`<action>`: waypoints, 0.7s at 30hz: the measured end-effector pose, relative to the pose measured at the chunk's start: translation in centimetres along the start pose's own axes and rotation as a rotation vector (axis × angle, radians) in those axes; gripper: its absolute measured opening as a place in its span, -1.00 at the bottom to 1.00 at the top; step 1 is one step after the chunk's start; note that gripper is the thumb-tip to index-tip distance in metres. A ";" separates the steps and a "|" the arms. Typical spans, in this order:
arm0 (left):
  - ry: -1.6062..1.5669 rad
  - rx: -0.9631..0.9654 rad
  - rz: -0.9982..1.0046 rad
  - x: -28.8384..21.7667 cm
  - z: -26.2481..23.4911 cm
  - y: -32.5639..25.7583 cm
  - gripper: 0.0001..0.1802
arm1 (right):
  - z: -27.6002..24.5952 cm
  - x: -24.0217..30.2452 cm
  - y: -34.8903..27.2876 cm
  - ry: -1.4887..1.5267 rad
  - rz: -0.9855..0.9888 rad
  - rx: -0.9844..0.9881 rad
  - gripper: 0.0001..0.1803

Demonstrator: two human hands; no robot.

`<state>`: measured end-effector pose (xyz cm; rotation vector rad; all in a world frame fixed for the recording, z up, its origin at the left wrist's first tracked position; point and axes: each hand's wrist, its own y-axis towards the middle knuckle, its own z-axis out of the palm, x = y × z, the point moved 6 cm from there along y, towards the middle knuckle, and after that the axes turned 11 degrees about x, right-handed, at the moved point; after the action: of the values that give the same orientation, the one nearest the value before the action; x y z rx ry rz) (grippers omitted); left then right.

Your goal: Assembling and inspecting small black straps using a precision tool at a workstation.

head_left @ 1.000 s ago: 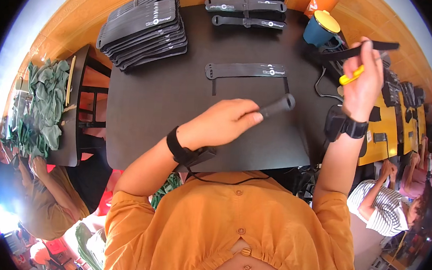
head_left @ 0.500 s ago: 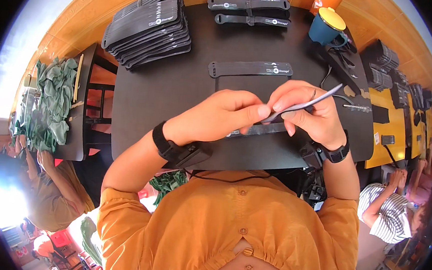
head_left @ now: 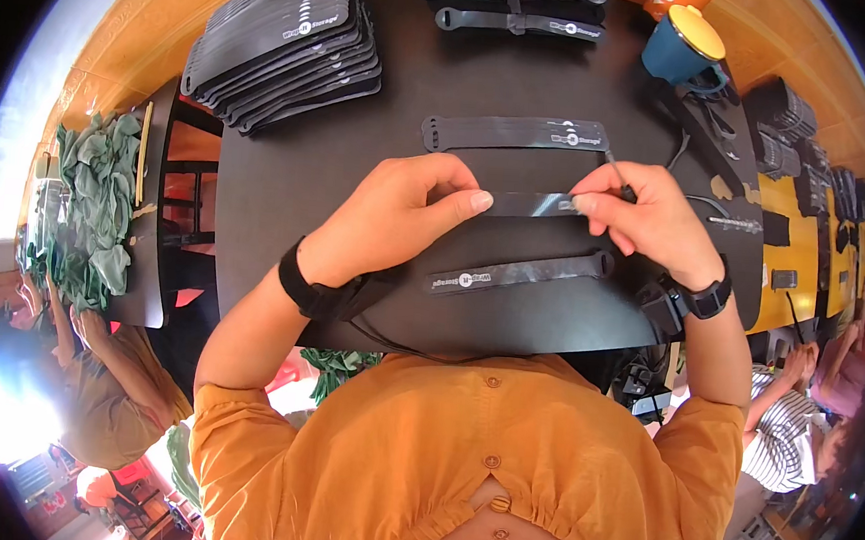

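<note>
A short black strap (head_left: 529,205) is stretched flat between my hands, just over the black table (head_left: 379,311). My left hand (head_left: 407,208) pinches its left end between thumb and fingers. The strap's other end is in the grip of my right hand (head_left: 647,220). A thin dark stick-like object (head_left: 615,170) also pokes out from between the right fingers; its kind is unclear. Beyond the hands lies a black strap with white print (head_left: 512,135), and a similar printed strap (head_left: 518,273) lies nearer to me.
A tall stack of black straps (head_left: 277,48) stands far left, with banded bundles (head_left: 515,23) at the back. A blue mug with yellow lid (head_left: 681,47) is far right. Green cloth pieces (head_left: 97,196) hang over a side table. Co-workers sit at yellow tables (head_left: 790,255) on the right.
The strap has gone from slanted and edge-on to stretched flat. My hands have moved apart, uncovering more of the near strap. The whole view has shifted slightly.
</note>
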<state>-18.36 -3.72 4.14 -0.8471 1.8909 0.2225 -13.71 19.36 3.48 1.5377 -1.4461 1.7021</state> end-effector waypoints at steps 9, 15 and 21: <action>-0.134 0.033 -0.259 4.3 -2.5 0.4 -0.73 | -3.0 -1.3 1.8 0.003 0.060 -0.079 -0.80; -0.097 -0.151 -0.208 5.7 -3.5 1.4 -0.72 | -4.6 -2.9 2.2 -0.169 0.193 -0.169 -0.80; -0.077 -0.154 -0.253 7.0 -3.3 1.9 -0.73 | -4.9 -3.1 2.0 -0.047 0.176 -0.227 -0.78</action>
<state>-23.65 -7.15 -0.64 -1.1558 1.6922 0.2436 -16.71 23.88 0.60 1.3724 -1.7771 1.5406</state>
